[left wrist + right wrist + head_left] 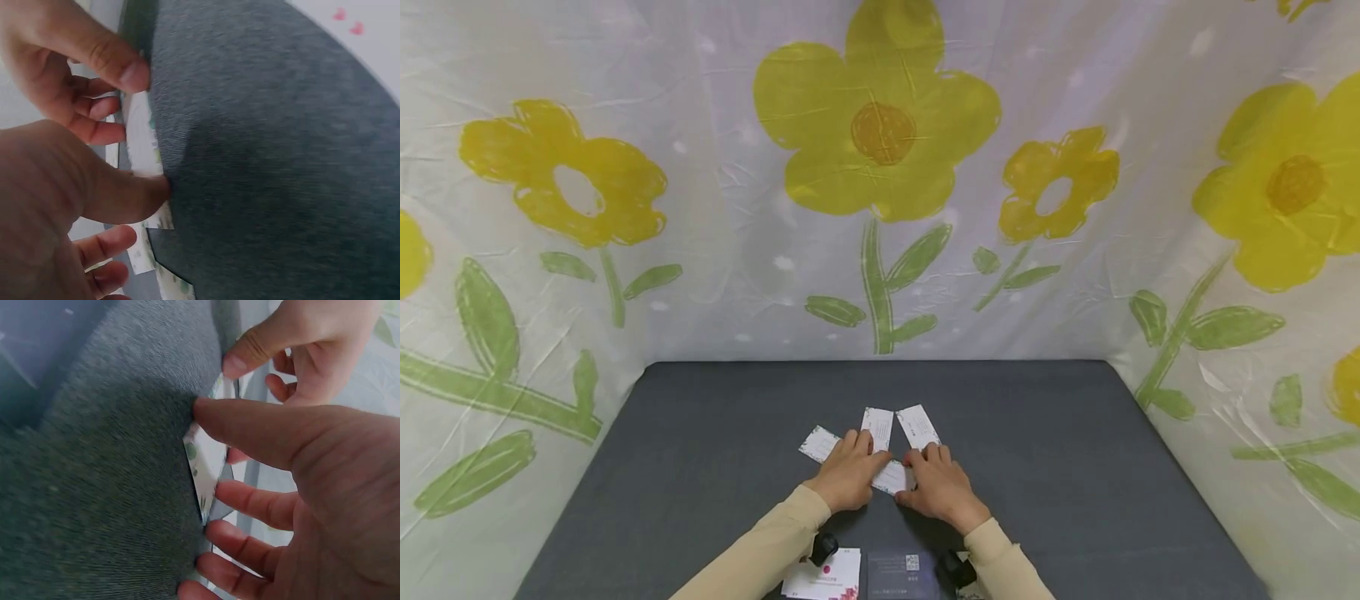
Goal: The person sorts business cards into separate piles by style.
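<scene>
I have both hands low in the centre of the head view, bent over four white printed cards on the dark grey counter (715,467). The left hand (845,477) is spread, fingers loosely bent, reaching over the inner end of the left card (817,443) and the lower end of the middle card (878,423); its thumb rests on the near card (892,478). The right hand (942,490) is spread as well: from the right wrist view I see its thumb laid over the near card's edge and the other fingers fanned out below, towards the bottom of that frame. How hard either thumb presses, I cannot tell. The near card lies between the two hands, tilted in the head view so its left end sits lower, while the right card (917,425) leans up and leftward just above my right fingertips. The cards carry green floral corners and small print that I can't read from here. At the bottom edge of the head view, a white printed item (827,575) with a pink dot lies beside a dark blue item (891,585) bearing a square code. Beige sleeves (756,546) come in from below, and a pale backdrop (737,308) with yellow flowers fills the upper frame.
</scene>
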Motion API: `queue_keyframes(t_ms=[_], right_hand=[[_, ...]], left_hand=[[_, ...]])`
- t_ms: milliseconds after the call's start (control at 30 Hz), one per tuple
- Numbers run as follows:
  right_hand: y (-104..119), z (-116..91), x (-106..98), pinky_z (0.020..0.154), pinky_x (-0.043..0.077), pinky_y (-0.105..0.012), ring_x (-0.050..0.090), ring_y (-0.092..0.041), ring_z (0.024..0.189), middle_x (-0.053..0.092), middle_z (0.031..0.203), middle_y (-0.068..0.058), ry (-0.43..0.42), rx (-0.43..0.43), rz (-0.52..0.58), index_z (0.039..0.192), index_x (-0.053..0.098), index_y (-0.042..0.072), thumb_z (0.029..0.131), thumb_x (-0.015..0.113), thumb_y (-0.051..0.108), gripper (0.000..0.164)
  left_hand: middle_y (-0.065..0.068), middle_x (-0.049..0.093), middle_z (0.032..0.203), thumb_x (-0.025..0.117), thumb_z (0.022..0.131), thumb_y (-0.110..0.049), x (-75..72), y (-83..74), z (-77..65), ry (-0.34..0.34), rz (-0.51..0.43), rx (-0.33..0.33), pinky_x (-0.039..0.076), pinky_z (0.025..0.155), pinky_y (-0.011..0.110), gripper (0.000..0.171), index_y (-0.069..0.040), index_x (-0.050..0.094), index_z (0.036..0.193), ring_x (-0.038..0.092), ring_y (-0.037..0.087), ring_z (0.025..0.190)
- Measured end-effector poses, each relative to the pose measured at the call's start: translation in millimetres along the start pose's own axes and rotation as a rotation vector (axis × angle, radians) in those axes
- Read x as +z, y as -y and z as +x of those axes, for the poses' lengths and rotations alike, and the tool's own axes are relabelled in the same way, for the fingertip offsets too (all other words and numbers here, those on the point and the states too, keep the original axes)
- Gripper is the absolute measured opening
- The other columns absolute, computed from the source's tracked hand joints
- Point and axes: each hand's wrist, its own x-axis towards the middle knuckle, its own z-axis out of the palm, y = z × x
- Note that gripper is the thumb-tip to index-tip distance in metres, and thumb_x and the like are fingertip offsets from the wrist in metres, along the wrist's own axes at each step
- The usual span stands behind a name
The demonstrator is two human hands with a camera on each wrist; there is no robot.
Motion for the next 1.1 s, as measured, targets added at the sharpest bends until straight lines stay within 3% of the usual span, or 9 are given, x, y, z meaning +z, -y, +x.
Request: queue_keyframes(t_ms=[133,300,400,500,633,733,867,967,1100], right_hand=[[-2,1,-2,0.074,0.044,-0.044,0.044,-0.022,0.089,0.052,0.097,-0.009,0.002,-0.035,0.060,0.108,0.059,0.008,0.078,0.090,0.027,0.047],[-9,0,3,0.063,0.038,-0.032,0.049,-0.015,0.070,0.059,0.081,-0.002,-0.022,-0.065,0.196,0.108,0.056,0.010,0.085,0.084,0.015,0.036],[-13,-1,6,0.059,0.036,-0.026,0.046,-0.008,0.063,0.059,0.074,0.000,-0.101,-0.065,0.297,0.107,0.059,0.009,0.089,0.077,0.005,0.026],[-16,0,6,0.058,0.038,-0.022,0.045,-0.003,0.061,0.062,0.074,0.000,-0.220,-0.038,0.369,0.104,0.063,0.007,0.090,0.075,0.002,0.020],[-19,1,-2,0.058,0.040,-0.021,0.048,-0.001,0.061,0.068,0.076,-0.002,-0.345,0.007,0.435,0.101,0.067,0.010,0.091,0.075,0.001,0.015],[-22,0,-12,0.059,0.042,-0.021,0.051,-0.001,0.063,0.070,0.077,-0.002,-0.388,0.028,0.455,0.100,0.068,0.011,0.091,0.075,0.003,0.014],[-25,-10,-25,0.064,0.045,-0.021,0.055,-0.003,0.068,0.070,0.080,-0.001,-0.392,0.052,0.463,0.101,0.069,0.011,0.092,0.076,0.006,0.012],[-31,-25,-34,0.067,0.047,-0.022,0.056,-0.002,0.071,0.070,0.082,0.001,-0.378,0.073,0.477,0.102,0.070,0.012,0.092,0.077,0.008,0.013],[-40,-51,-42,0.067,0.047,-0.022,0.055,-0.001,0.070,0.069,0.082,0.002,-0.349,0.134,0.495,0.103,0.071,0.013,0.093,0.077,0.009,0.013]], left_hand=[[0.003,0.047,0.099,0.080,0.068,-0.003,-2.8,-1.9,1.1,0.002,-0.037,-0.019,0.032,0.074,0.031,0.050,-0.017,0.069,0.116,0.031,0.017,0.088],[0.001,0.058,0.094,0.081,0.074,-0.008,-1.8,-2.0,0.5,-0.090,-0.017,-0.015,0.035,0.073,0.031,0.032,-0.017,0.065,0.100,0.041,0.018,0.086],[-0.003,0.068,0.087,0.080,0.080,-0.013,-0.2,0.1,1.3,-0.174,-0.003,-0.037,0.034,0.071,0.030,0.018,-0.019,0.068,0.091,0.045,0.017,0.082],[-0.003,0.072,0.080,0.081,0.082,-0.013,-1.5,2.2,3.8,-0.231,-0.060,-0.076,0.035,0.070,0.029,0.013,-0.018,0.070,0.087,0.046,0.016,0.078],[-0.004,0.068,0.073,0.083,0.084,-0.017,-11.4,-0.5,7.5,-0.286,-0.166,-0.148,0.037,0.070,0.030,0.012,-0.017,0.070,0.084,0.047,0.015,0.075],[-0.005,0.065,0.071,0.083,0.085,-0.018,-20.6,-5.2,10.5,-0.317,-0.220,-0.184,0.038,0.069,0.029,0.013,-0.018,0.070,0.081,0.047,0.013,0.074],[-0.005,0.067,0.074,0.081,0.088,-0.015,-31.6,-15.6,11.5,-0.297,-0.309,-0.180,0.039,0.068,0.026,0.011,-0.018,0.072,0.082,0.047,0.011,0.075],[-0.006,0.066,0.075,0.078,0.090,-0.014,-38.2,-28.0,10.1,-0.245,-0.389,-0.161,0.037,0.066,0.023,0.009,-0.019,0.074,0.085,0.046,0.009,0.076],[-0.010,0.065,0.074,0.075,0.093,-0.017,-36.3,-48.8,8.9,-0.147,-0.455,-0.134,0.034,0.063,0.017,0.007,-0.020,0.074,0.087,0.042,0.004,0.074]])
